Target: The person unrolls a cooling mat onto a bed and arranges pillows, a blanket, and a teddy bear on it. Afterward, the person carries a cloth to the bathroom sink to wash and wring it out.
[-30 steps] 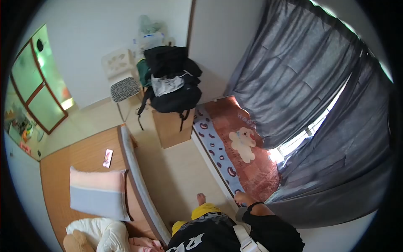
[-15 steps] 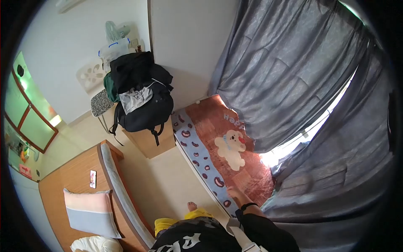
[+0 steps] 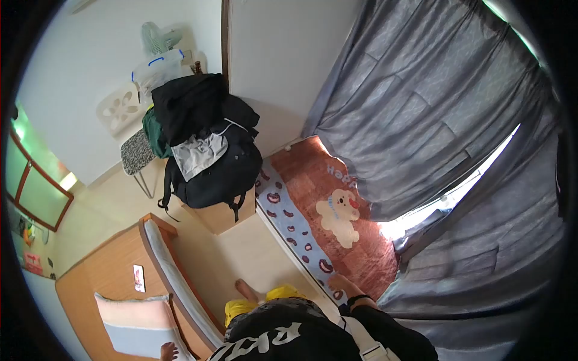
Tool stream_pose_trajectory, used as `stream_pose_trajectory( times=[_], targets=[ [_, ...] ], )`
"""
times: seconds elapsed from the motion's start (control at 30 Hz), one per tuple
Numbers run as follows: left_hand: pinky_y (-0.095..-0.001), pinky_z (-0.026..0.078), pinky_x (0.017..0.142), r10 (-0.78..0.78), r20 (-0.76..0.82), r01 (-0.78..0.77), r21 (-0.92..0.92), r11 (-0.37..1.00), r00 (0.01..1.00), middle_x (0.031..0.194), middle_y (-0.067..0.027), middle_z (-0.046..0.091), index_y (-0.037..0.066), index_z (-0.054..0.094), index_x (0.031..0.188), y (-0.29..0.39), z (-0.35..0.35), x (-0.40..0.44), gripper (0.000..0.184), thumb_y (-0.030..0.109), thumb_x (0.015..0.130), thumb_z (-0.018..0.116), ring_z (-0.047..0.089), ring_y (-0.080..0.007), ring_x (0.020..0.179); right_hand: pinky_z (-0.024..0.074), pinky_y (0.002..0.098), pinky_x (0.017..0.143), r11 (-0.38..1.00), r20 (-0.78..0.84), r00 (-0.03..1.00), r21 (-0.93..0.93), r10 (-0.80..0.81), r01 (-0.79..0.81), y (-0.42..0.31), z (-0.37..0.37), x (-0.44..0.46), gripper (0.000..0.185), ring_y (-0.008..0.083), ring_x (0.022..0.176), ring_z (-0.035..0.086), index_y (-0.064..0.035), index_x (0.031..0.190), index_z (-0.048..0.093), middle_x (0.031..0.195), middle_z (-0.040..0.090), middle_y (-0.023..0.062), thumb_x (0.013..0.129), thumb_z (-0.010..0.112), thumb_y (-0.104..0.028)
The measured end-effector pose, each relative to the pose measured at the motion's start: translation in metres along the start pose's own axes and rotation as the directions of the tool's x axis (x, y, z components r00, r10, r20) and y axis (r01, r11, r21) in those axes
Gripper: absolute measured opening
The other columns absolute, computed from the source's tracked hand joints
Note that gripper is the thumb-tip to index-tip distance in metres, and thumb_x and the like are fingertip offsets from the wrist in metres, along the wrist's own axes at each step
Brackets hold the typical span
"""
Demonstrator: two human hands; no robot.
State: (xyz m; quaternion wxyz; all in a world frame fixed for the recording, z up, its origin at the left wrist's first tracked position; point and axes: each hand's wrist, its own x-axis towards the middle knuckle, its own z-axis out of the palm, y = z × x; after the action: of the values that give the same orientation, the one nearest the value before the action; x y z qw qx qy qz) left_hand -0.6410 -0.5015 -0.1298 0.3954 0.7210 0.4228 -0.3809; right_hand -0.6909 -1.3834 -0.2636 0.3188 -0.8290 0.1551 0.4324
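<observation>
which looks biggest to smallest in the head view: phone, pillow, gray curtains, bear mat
Largest to smallest, as they look:
1. gray curtains
2. bear mat
3. pillow
4. phone

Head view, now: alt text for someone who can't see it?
A person's right hand is by a bear-print mat beside grey curtains, the left hand by a pillow. A phone lies beyond the pillow; a black backpack sits ahead.

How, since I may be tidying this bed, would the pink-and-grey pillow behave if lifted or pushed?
The pillow probably bends when lifted, as it looks like soft fabric. Its plump shape suggests stuffing, so it's likely light for its size. Lying flat on the bed, it would likely slide rather than roll.
</observation>
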Motion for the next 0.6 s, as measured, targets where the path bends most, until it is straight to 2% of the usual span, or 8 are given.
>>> stream_pose_trajectory(
  times=[0.07, 0.1, 0.13, 0.17, 0.3, 0.4, 0.47, 0.6],
  targets=[
    [-0.0404, 0.049, 0.053, 0.183, 0.1, -0.2, 0.186, 0.962, 0.978, 0.094, -0.0077, 0.065, 0.013, 0.054, 0.122, 0.043, -0.002, 0.055, 0.036, 0.023, 0.087, 0.058, 0.065, -0.0256, 0.069, 0.0523, 0.0474, 0.069, 0.599, 0.179, 0.873, -0.664, -0.454, 0.448, -0.06, -0.044, -0.017, 0.016, 0.0298, 0.083, 0.066, -0.008, 0.073, 0.068, 0.083, 0.069, 0.0103, 0.071, 0.067, -0.024],
    [-0.0359, 0.048, 0.051, 0.269, 0.258, -0.292, 0.051, 0.955, 0.928, 0.093, -0.0078, 0.066, 0.012, 0.054, 0.121, 0.065, -0.008, 0.089, 0.034, 0.019, 0.088, 0.056, 0.064, -0.0221, 0.07, 0.0523, 0.0474, 0.069, 0.614, 0.177, 0.876, -0.651, -0.449, 0.446, -0.08, -0.053, -0.017, 0.016, 0.0298, 0.083, 0.066, -0.008, 0.073, 0.068, 0.083, 0.069, 0.0103, 0.071, 0.067, -0.024],
    [-0.0326, 0.047, 0.049, 0.492, 0.243, -0.549, 0.372, 0.749, 0.836, 0.092, -0.0068, 0.065, 0.01, 0.054, 0.121, 0.094, -0.002, 0.1, 0.033, 0.015, 0.089, 0.054, 0.064, -0.0188, 0.071, 0.053, 0.0463, 0.068, 0.729, 0.03, 0.934, -0.617, -0.356, 0.298, -0.08, -0.053, -0.001, 0.015, 0.0289, 0.081, 0.066, -0.0084, 0.072, 0.069, 0.083, 0.069, 0.0104, 0.071, 0.066, -0.023],
    [-0.0312, 0.047, 0.052, 0.504, 0.216, -0.548, 0.318, 0.773, 0.836, 0.094, -0.0055, 0.065, 0.008, 0.055, 0.121, 0.127, 0.0, 0.097, 0.033, 0.014, 0.089, 0.054, 0.064, -0.0168, 0.074, 0.0536, 0.0452, 0.067, 0.819, -0.113, 0.964, -0.557, -0.24, 0.139, -0.079, -0.053, 0.009, 0.013, 0.0281, 0.079, 0.067, -0.0089, 0.071, 0.069, 0.082, 0.069, 0.0106, 0.07, 0.066, -0.022],
    [-0.0278, 0.046, 0.055, 0.55, 0.11, -0.56, 0.126, 0.819, 0.828, 0.089, -0.006, 0.066, 0.006, 0.058, 0.12, 0.241, 0.025, 0.038, 0.035, 0.022, 0.089, 0.058, 0.062, -0.0144, 0.072, 0.0536, 0.0355, 0.056, 0.97, -0.403, 0.887, -0.001, -0.223, 0.244, -0.08, -0.067, 0.029, 0.013, 0.0207, 0.067, 0.067, -0.006, 0.08, 0.066, 0.076, 0.069, 0.0091, 0.081, 0.064, -0.019],
    [-0.0269, 0.046, 0.054, 0.566, 0.12, -0.574, 0.039, 0.818, 0.815, 0.083, -0.0068, 0.066, 0.004, 0.06, 0.116, 0.259, 0.024, 0.059, 0.032, 0.024, 0.09, 0.059, 0.062, -0.0132, 0.07, 0.0527, 0.0338, 0.052, 0.915, -0.359, 0.931, 0.353, -0.061, 0.196, -0.093, -0.1, 0.046, 0.017, 0.0183, 0.063, 0.066, -0.0047, 0.083, 0.066, 0.071, 0.066, 0.0069, 0.085, 0.061, -0.02],
    [-0.0298, 0.049, 0.057, 0.513, 0.203, -0.546, 0.171, 0.82, 0.834, 0.088, -0.0076, 0.065, 0.006, 0.059, 0.114, 0.246, 0.016, 0.083, 0.033, 0.029, 0.091, 0.058, 0.062, -0.0159, 0.074, 0.0551, 0.0383, 0.062, 0.528, -0.24, 0.941, 0.846, 0.239, 0.082, -0.117, -0.138, 0.057, 0.014, 0.0205, 0.069, 0.068, -0.0053, 0.083, 0.068, 0.078, 0.069, 0.0088, 0.079, 0.066, -0.019],
    [-0.0319, 0.051, 0.061, 0.18, 0.236, -0.257, 0.355, 0.899, 0.955, 0.092, -0.0084, 0.064, 0.007, 0.058, 0.114, 0.286, 0.044, 0.074, 0.035, 0.033, 0.092, 0.056, 0.062, -0.018, 0.077, 0.0545, 0.0383, 0.069, 0.806, -0.47, 0.848, 0.585, 0.245, 0.092, -0.117, -0.203, 0.187, 0.017, 0.0228, 0.076, 0.067, -0.0024, 0.089, 0.066, 0.085, 0.069, 0.0098, 0.085, 0.063, -0.019]
  ],
)
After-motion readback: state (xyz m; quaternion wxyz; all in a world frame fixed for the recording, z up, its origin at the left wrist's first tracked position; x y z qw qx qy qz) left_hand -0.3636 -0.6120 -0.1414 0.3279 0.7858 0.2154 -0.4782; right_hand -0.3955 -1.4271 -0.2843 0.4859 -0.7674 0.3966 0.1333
